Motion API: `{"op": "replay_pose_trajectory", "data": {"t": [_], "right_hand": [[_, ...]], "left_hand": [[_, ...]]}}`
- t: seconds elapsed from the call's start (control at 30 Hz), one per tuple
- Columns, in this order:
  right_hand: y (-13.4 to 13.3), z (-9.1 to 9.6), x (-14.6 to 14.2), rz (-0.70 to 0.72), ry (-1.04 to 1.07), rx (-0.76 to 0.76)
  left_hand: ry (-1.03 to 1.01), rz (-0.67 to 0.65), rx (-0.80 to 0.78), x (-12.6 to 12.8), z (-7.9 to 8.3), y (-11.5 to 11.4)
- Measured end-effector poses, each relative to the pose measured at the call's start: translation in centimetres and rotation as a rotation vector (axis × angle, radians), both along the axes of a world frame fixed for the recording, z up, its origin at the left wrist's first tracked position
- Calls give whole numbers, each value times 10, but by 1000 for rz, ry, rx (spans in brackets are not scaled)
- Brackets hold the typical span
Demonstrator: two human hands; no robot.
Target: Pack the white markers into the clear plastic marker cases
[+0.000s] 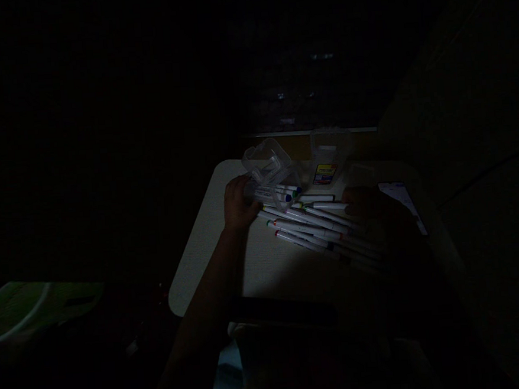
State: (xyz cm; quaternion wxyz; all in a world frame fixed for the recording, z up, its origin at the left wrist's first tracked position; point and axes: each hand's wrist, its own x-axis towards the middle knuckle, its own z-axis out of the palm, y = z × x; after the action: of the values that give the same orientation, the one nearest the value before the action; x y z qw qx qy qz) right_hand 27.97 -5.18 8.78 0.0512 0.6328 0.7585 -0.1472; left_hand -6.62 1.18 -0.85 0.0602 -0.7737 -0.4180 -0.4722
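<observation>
The scene is very dark. At the left of a small pale table, my left hand [239, 205] is closed around the side of a clear plastic case [282, 200], which lies tipped over. Several white markers [277, 193] with blue and green ends are inside it. Its clear upper part, apparently an open lid [266, 158], sticks up behind. My right hand [361, 202], mostly in shadow, has its fingers closed on the end of a white marker [329, 205]. More loose white markers [308, 226] with coloured ends lie in a pile between and below both hands.
A second clear plastic container [331, 148] with a yellow and blue label stands at the table's back. A phone [402, 202] lies at the right, partly behind my right arm. The pale table [202, 269] has rounded corners. Something green [45, 304] shows at lower left.
</observation>
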Motion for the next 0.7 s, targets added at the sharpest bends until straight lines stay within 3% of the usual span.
{"op": "replay_pose_trajectory", "data": {"t": [0.1,0.27,0.57,0.7], "right_hand": [[3,10,2,-30,21,-55],[-4,27,2,4,139,55],[-24,54,-17,-39,266,358],[-30,60,-20,-27,417,530]], "left_hand": [[8,26,-24,0,0,0],[6,11,-25,0,1,-1],[13,14,-50,-1,0,0],[-4,7,-67,0,1,-1]]}}
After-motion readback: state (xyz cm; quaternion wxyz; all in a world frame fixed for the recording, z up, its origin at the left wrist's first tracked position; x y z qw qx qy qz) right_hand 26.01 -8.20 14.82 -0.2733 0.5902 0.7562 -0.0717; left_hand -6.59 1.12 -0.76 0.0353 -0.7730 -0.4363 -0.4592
